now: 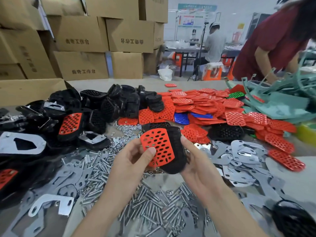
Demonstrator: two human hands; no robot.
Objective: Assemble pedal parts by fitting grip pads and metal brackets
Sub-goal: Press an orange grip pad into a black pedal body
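Gripping the red grip pad [158,147] by its edge, the left hand [131,161] holds it against the black pedal body [178,151], clasped by the right hand [196,159], above the bolt pile [153,209]; metal brackets [242,151] lie right of that pile.

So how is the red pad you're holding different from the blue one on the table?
The red pad is held up, pinched by the left hand against a black pedal; the blue pad lies in the pile. The red pad shows nearly whole; the blue pad is partly buried. Both have holes.
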